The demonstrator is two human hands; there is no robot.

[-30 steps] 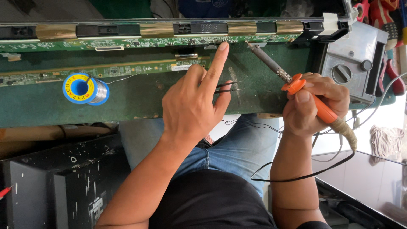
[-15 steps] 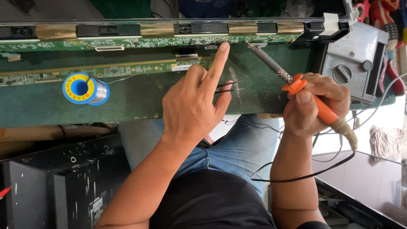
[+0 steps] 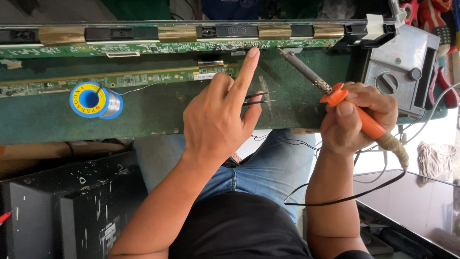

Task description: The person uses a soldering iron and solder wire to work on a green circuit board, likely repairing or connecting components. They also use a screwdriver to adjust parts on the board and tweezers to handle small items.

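Left hand (image 3: 218, 115) fingers pinch tweezers (image 3: 261, 97); right hand (image 3: 357, 117) fingers grip soldering iron (image 3: 330, 93).

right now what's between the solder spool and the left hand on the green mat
In the head view, only bare green mat lies between the solder spool and the left hand; a thin solder strand trails from the spool.

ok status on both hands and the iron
Left hand: forefinger on circuit board, tweezers tucked under. Right hand grips soldering iron, tip off board. Nothing between.
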